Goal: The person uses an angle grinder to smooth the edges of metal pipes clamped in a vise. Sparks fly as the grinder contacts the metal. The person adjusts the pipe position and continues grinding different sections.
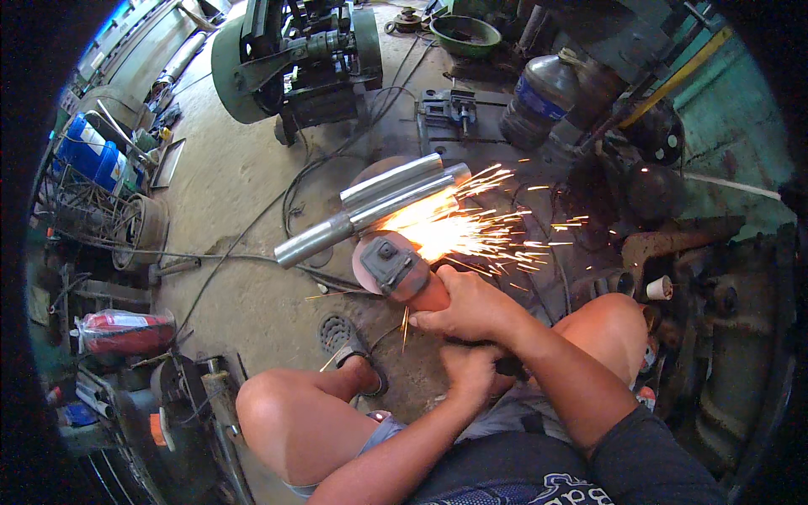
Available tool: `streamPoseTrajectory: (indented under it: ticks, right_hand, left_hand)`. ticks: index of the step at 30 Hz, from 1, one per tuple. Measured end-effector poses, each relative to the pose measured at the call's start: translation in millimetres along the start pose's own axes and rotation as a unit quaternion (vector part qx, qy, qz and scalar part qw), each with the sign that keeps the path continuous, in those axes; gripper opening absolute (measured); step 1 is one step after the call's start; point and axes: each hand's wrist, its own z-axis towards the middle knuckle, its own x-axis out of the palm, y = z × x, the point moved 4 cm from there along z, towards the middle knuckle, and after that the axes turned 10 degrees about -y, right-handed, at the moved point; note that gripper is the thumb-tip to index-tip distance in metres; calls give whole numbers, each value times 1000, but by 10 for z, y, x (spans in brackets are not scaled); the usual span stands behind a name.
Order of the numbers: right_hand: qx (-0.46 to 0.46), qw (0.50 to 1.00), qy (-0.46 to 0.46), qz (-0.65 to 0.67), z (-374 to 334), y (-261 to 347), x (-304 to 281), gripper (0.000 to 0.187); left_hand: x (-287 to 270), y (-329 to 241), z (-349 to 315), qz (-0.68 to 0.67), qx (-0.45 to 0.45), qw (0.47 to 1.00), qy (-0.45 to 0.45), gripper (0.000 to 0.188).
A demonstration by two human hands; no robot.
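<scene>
An angle grinder (394,268) with a grey head and a red body runs in front of me. My right hand (471,307) is wrapped round its body, close behind the head. Below it, my left hand (471,370) is closed round the rear end of the grinder, its fingers partly hidden. The disc meets shiny metal tubes (316,239) lying side by side, slanting up to the right. Bright sparks (471,231) stream off to the right and hide the exact contact spot.
Green machinery (295,63) stands ahead, with a vise (450,109) and a large plastic bottle (539,93) to its right. Cables (290,181) cross the floor. A red fire extinguisher (126,332) lies at left, near a blue bucket (88,151). My sandalled foot (341,337) is close to the grinder.
</scene>
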Motion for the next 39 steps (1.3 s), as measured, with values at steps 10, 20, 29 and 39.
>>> streamPoseTrajectory:
  ticks: [10, 20, 29, 39]
  right_hand:
    - [26, 998, -52, 21, -42, -393, -241, 81]
    - [60, 990, -101, 75, -110, -764, -492, 77]
    - [57, 988, -126, 73, -146, -901, -613, 78]
    - [66, 986, -137, 74, -165, -999, -718, 80]
  left_hand:
    - [407, 72, 0, -73, -1, 996, 51, 47]
    - [783, 173, 52, -50, 0, 994, 98, 52]
    - [913, 27, -40, -33, -3, 990, 135, 46]
    - [1037, -147, -110, -51, 24, 988, 141, 44]
